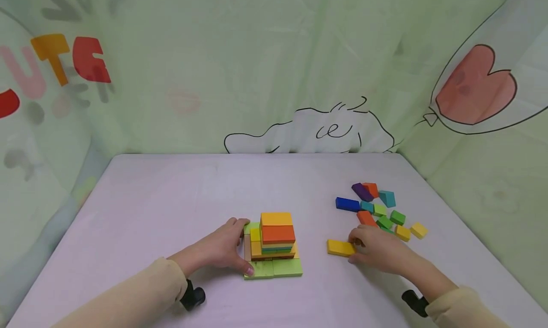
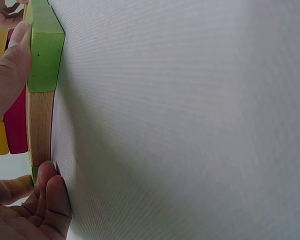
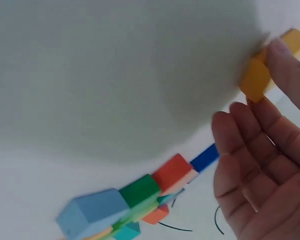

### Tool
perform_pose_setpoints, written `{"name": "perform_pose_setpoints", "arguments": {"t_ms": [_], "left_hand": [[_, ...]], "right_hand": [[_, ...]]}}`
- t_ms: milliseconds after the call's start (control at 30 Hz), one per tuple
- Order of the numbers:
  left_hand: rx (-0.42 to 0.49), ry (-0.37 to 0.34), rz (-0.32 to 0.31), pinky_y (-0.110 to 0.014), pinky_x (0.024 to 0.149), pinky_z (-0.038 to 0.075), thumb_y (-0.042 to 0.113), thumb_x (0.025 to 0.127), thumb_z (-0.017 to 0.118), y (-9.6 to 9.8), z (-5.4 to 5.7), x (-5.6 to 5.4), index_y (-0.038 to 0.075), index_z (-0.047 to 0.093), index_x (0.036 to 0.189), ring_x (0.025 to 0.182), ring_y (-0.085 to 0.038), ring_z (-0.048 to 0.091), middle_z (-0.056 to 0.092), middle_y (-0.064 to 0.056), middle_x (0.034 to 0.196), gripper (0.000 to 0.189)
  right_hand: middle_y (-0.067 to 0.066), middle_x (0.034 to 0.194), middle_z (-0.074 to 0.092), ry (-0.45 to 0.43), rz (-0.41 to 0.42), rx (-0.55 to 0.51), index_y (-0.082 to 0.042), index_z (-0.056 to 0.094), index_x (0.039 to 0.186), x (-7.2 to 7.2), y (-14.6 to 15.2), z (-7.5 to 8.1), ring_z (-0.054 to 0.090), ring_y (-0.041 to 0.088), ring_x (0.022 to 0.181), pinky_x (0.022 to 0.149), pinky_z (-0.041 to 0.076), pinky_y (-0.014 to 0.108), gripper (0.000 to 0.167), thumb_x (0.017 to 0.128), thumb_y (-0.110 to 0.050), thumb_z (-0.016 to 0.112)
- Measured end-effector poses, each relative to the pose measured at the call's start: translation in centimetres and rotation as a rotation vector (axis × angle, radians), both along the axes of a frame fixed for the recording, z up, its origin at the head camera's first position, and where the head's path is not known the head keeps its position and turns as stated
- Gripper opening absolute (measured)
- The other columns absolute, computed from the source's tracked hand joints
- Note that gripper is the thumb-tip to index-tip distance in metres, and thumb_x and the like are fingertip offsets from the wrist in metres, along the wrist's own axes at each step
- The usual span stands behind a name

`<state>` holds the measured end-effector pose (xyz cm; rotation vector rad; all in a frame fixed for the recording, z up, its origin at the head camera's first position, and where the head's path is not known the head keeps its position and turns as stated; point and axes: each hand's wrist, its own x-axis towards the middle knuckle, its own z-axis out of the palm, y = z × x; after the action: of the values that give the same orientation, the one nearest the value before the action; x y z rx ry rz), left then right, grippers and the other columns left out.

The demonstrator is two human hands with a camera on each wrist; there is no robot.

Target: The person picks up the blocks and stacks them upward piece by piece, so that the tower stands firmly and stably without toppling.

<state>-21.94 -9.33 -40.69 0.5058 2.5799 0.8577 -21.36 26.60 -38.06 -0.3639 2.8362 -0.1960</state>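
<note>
Built of colored wooden blocks, a stack (image 1: 277, 234) stands mid-table on a base of light green blocks (image 2: 46, 60) and a bare-wood block (image 2: 40, 127). Orange and yellow blocks form its top. My left hand (image 1: 220, 247) holds the base from the left, thumb on the near green block and fingers at the far corner. To the right, my right hand (image 1: 381, 249) pinches the right end of a yellow block (image 1: 339, 248) between thumb and finger. This block is low over the table; whether it touches the surface I cannot tell.
Several loose blocks lie beyond my right hand: a dark blue block (image 1: 347, 204), a purple block (image 1: 362, 192), a teal block (image 1: 387, 198), a green block (image 1: 398, 217) and a yellow cube (image 1: 418, 230), among others. Printed fabric walls surround the white table (image 1: 171, 190).
</note>
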Motion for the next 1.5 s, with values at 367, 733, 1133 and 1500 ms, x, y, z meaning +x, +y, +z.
{"name": "perform_pose_setpoints", "arguments": {"t_ms": [367,733,1133,1500], "left_hand": [[0.003,0.004,-0.003,-0.048,0.107,0.052,0.037,0.063,0.099,-0.1,-0.1,-0.1,-0.001,0.037,0.152,0.113,-0.024,0.057,0.054,-0.014,0.127,0.115],[0.008,0.0,-0.003,-0.046,0.107,0.052,0.038,0.064,0.098,-0.2,-0.3,-0.2,0.001,0.036,0.153,0.114,-0.023,0.057,0.053,-0.013,0.128,0.115],[0.012,0.012,-0.014,-0.046,0.107,0.052,0.039,0.064,0.098,-0.1,-0.3,-0.3,0.0,0.036,0.153,0.112,-0.022,0.056,0.053,-0.013,0.128,0.116],[0.011,0.008,-0.005,-0.045,0.105,0.053,0.037,0.063,0.099,0.0,-0.2,-0.2,-0.001,0.037,0.153,0.11,-0.022,0.057,0.053,-0.014,0.128,0.115]], "right_hand": [[-0.004,0.089,0.067,0.023,0.035,-0.08,-0.008,0.074,0.104,-0.4,0.6,0.6,0.057,0.012,0.08,0.075,0.06,0.03,0.028,0.081,-0.019,0.086],[-0.004,0.092,0.066,0.293,0.286,-0.192,-0.012,0.072,0.102,-1.5,-6.7,7.3,0.058,0.011,0.086,0.075,0.058,0.027,0.022,0.085,-0.022,0.083],[-0.005,0.093,0.065,0.225,0.397,-0.129,-0.012,0.072,0.106,-2.1,-11.0,7.9,0.058,0.01,0.086,0.077,0.057,0.025,0.023,0.088,-0.024,0.081],[-0.003,0.097,0.068,0.193,0.378,-0.125,-0.012,0.072,0.108,-2.0,-11.4,7.9,0.062,0.012,0.089,0.078,0.058,0.026,0.026,0.088,-0.026,0.081]]}}
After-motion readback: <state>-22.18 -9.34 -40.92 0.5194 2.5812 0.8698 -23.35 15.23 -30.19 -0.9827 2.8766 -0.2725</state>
